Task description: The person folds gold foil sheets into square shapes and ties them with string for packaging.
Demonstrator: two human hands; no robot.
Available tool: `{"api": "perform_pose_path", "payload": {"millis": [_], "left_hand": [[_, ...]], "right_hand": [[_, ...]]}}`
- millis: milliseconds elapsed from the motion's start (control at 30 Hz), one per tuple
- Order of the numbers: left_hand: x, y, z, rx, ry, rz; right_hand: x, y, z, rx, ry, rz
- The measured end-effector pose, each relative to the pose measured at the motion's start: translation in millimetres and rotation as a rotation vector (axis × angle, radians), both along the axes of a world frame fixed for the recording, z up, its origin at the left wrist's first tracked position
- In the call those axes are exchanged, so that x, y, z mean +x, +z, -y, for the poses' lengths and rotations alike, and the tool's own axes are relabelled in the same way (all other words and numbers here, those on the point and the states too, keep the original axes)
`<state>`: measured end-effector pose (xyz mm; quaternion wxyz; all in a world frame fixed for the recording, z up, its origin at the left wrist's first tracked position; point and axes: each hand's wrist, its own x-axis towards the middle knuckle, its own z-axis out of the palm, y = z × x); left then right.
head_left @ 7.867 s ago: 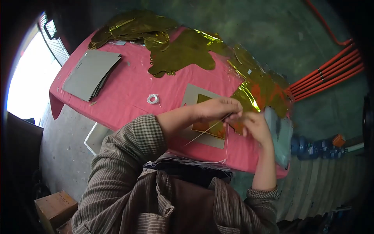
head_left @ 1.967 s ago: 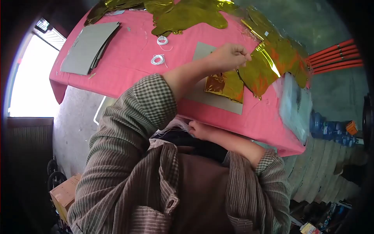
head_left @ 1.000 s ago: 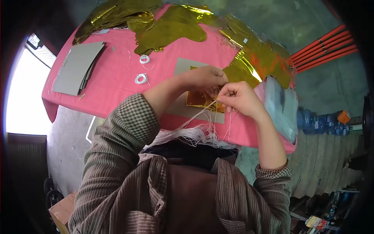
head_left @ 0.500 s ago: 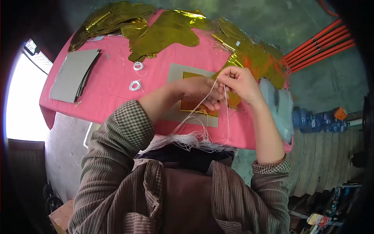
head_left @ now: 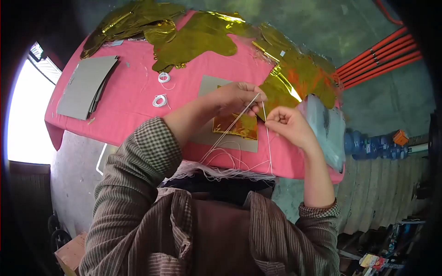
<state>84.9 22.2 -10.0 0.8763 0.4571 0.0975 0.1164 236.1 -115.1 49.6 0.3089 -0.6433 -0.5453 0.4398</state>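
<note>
My left hand (head_left: 237, 97) is closed, with white string (head_left: 234, 123) pinched at the fingertips and strands running down towards my lap. Lower and to the right, my right hand (head_left: 290, 126) also has its fingers closed, pinching the strand that drops from the left fingertips. A loose bundle of white string (head_left: 221, 174) lies along the table's near edge. Beneath my left hand is a folded gold foil piece (head_left: 235, 128) on a grey cardboard sheet (head_left: 248, 145); my wrist covers part of both.
Gold foil shapes (head_left: 193, 43) cover the back of the pink-covered table (head_left: 133, 119). Two small white string coils (head_left: 159, 100) lie left of centre. Grey cardboard sheets (head_left: 85, 87) are stacked at the left. Clear plastic packaging (head_left: 326, 131) sits at the right edge.
My right hand has come down and right from beside the left fingertips, along the string. My left hand has risen slightly, its fingers now pinching the top of the string.
</note>
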Motion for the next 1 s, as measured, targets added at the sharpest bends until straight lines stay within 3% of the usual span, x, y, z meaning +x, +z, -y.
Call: {"api": "perform_pose_path", "payload": {"millis": [233, 667, 1000], "left_hand": [[-1, 0, 0, 0.001, 0.02, 0.018], [-4, 7, 1, 0.107, 0.01, 0.08], [-4, 9, 2, 0.085, 0.007, 0.122]], "right_hand": [[-8, -10, -4, 0.034, -0.049, -0.12], [2, 7, -4, 0.078, -0.086, -0.12], [3, 11, -4, 0.127, -0.018, 0.034]]}}
